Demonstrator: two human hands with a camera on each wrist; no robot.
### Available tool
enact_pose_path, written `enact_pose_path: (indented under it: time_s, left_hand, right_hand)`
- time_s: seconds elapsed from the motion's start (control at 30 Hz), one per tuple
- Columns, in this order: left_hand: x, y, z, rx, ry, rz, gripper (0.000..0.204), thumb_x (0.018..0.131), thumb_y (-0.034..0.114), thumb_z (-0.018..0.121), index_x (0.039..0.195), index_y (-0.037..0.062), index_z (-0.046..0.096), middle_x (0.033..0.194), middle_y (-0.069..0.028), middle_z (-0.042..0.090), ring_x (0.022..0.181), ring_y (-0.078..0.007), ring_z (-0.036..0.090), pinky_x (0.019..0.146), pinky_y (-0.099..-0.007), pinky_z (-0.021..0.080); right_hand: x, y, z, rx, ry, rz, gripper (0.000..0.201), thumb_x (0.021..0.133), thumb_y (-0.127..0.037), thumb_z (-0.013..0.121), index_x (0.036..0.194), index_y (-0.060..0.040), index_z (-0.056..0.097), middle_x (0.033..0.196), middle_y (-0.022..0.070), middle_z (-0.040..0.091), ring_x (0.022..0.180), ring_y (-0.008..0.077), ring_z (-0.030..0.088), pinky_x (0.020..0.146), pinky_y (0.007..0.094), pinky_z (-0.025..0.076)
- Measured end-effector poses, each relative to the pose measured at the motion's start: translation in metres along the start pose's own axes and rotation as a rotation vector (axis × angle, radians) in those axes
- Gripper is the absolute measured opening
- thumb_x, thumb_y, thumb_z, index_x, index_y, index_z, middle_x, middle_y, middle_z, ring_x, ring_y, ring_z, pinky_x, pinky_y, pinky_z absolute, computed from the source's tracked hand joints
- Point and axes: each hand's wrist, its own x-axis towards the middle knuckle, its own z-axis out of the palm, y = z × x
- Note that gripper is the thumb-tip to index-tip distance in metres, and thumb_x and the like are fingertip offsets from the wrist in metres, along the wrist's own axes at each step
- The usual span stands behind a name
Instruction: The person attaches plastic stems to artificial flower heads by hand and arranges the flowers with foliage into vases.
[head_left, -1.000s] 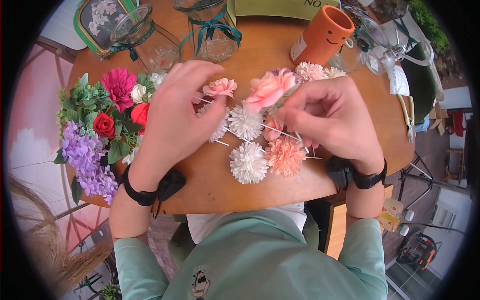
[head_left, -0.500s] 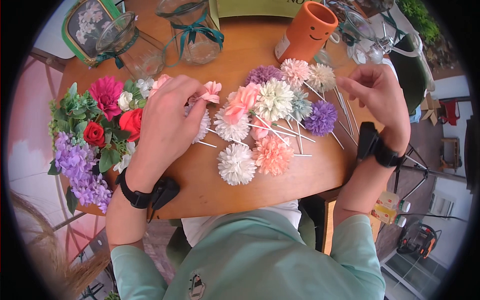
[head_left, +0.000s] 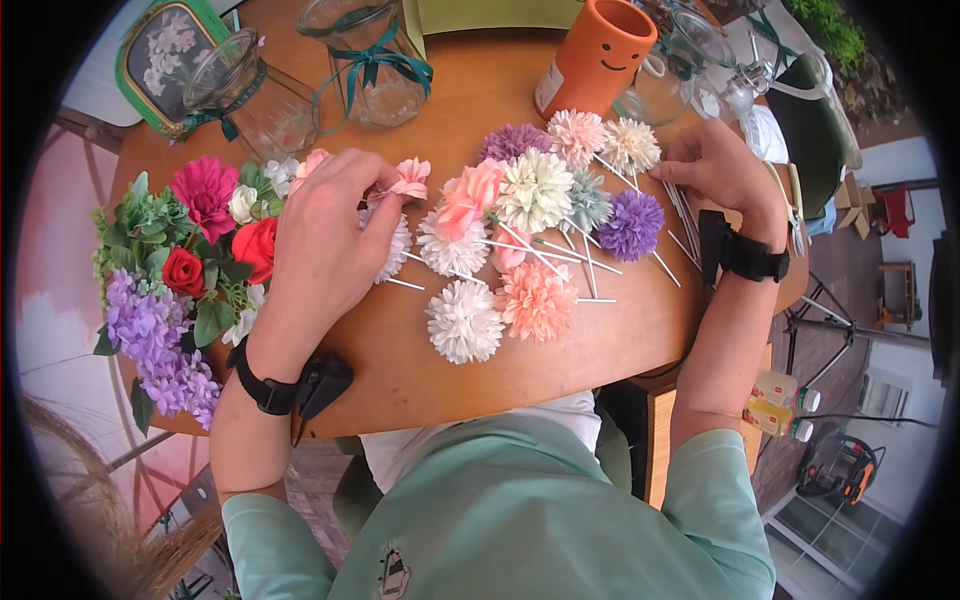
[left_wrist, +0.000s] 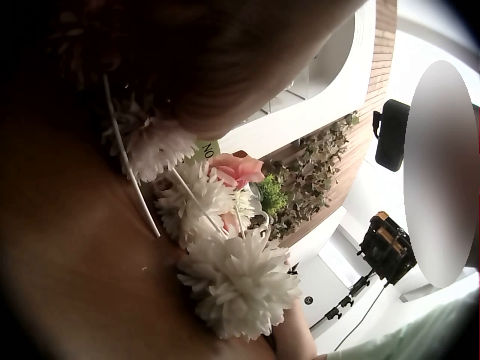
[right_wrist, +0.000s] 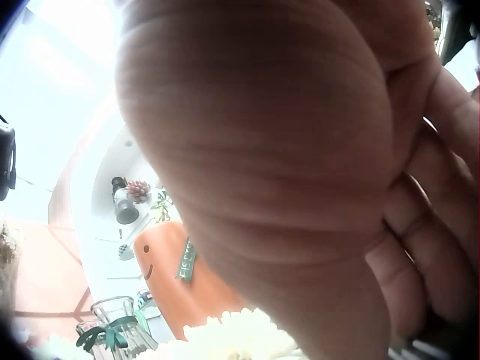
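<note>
In the head view my left hand (head_left: 325,240) pinches a pink flower (head_left: 410,178) between thumb and fingers, above white pompom flowers. My right hand (head_left: 725,178) is at the right of the flower pile, fingers loosely bent, thumb tip close to a cream pompom flower (head_left: 632,146) and over thin white stems (head_left: 686,225). Between the hands lie a pink rose (head_left: 468,202), a purple pompom (head_left: 630,224), a peach pompom (head_left: 537,300) and a white pompom (head_left: 465,321). In the left wrist view a white pompom (left_wrist: 241,281) shows beside the hand.
Left of my left hand lies a cluster of purple blossoms (head_left: 150,325), red roses (head_left: 184,271) and leaves. Behind stand glass vases with green ribbons (head_left: 372,65) and an orange smiling cup (head_left: 598,60). Pliers (head_left: 796,215) lie near the right table edge.
My right hand has let go of the pink rose onto the pile and moved right to the stems by the cream pompom. My left hand has closed its fingers on the small pink flower.
</note>
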Motion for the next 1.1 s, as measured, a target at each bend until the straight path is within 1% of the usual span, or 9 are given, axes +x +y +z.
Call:
enact_pose_path:
  time_s: [0.13,0.2,0.3,0.43,0.5,0.6,0.73,0.9,1.1]
  left_hand:
    - [0.000,0.001,0.001,-0.010,0.007,-0.021,0.011,0.092,0.004,0.071,0.099,-0.0040,0.067,0.091,-0.0113,0.066,0.077,-0.0234,0.059,0.074,-0.0342,0.049]
    - [0.000,0.001,0.001,-0.011,0.005,-0.033,0.011,0.092,0.004,0.071,0.099,-0.0040,0.067,0.091,-0.0111,0.066,0.077,-0.0231,0.059,0.073,-0.0339,0.049]
    - [0.000,0.000,0.001,-0.011,-0.003,-0.035,0.011,0.092,0.003,0.071,0.099,-0.0041,0.067,0.092,-0.0108,0.066,0.077,-0.0228,0.060,0.074,-0.0333,0.049]
    - [0.000,-0.001,0.000,-0.022,-0.004,-0.036,0.011,0.092,0.002,0.070,0.100,-0.0041,0.067,0.092,-0.0107,0.067,0.078,-0.0226,0.061,0.074,-0.0330,0.050]
    - [0.000,0.001,0.000,-0.017,-0.008,-0.041,0.011,0.092,0.002,0.070,0.100,-0.0042,0.067,0.093,-0.0109,0.067,0.079,-0.0228,0.062,0.074,-0.0331,0.050]
    - [0.000,0.001,0.000,-0.012,-0.009,-0.038,0.011,0.092,0.003,0.070,0.100,-0.0041,0.067,0.092,-0.0108,0.066,0.079,-0.0230,0.061,0.074,-0.0331,0.050]
    - [-0.001,0.001,0.000,-0.007,-0.002,-0.031,0.011,0.092,0.003,0.071,0.100,-0.0039,0.067,0.092,-0.0107,0.066,0.079,-0.0229,0.060,0.074,-0.0334,0.049]
    - [-0.001,0.000,0.000,-0.015,0.005,-0.024,0.011,0.092,0.004,0.071,0.099,-0.0035,0.068,0.090,-0.0106,0.066,0.078,-0.0225,0.058,0.074,-0.0340,0.048]
    - [-0.001,-0.001,0.000,-0.022,0.028,-0.001,0.012,0.093,0.006,0.072,0.099,-0.0034,0.068,0.090,-0.0102,0.066,0.076,-0.0229,0.056,0.072,-0.0340,0.047]
  right_hand:
    - [-0.003,-0.001,0.000,0.032,0.042,0.019,0.027,0.086,-0.017,0.084,0.078,0.0048,0.071,0.061,0.0052,0.064,0.050,0.0118,0.060,0.044,0.0283,0.042]
    - [-0.005,0.006,-0.005,0.078,-0.042,-0.009,0.022,0.085,-0.014,0.081,0.079,0.0052,0.072,0.062,0.0047,0.065,0.050,0.0111,0.060,0.045,0.0271,0.043]
    - [-0.015,0.009,-0.012,0.179,0.028,0.005,0.019,0.082,-0.012,0.081,0.079,0.0047,0.073,0.064,0.0043,0.066,0.050,0.0106,0.060,0.045,0.0257,0.043]
    - [-0.016,0.025,-0.020,0.274,0.001,0.021,0.018,0.080,-0.012,0.082,0.080,0.0042,0.074,0.065,0.0039,0.067,0.052,0.0111,0.061,0.047,0.0264,0.044]
    - [-0.019,0.031,-0.020,0.063,0.049,0.030,0.019,0.078,-0.012,0.083,0.082,0.0046,0.075,0.067,0.0049,0.069,0.053,0.0125,0.063,0.049,0.0276,0.046]
    - [-0.019,0.027,-0.017,-0.026,0.028,0.053,0.020,0.076,-0.012,0.084,0.083,0.0052,0.076,0.068,0.0072,0.070,0.056,0.0141,0.066,0.051,0.0295,0.049]
    - [-0.021,0.018,-0.014,0.059,0.038,0.101,0.020,0.072,-0.010,0.083,0.082,0.0057,0.077,0.068,0.0096,0.071,0.057,0.0153,0.067,0.051,0.0311,0.050]
    - [-0.014,0.012,-0.009,-0.066,0.049,0.058,0.014,0.069,-0.005,0.075,0.070,0.0078,0.071,0.058,0.0085,0.065,0.051,0.0152,0.063,0.047,0.0296,0.046]
    - [-0.008,-0.002,0.000,-0.197,0.119,0.090,0.018,0.069,-0.008,0.077,0.073,0.0077,0.070,0.057,0.0065,0.063,0.050,0.0143,0.062,0.046,0.0283,0.045]
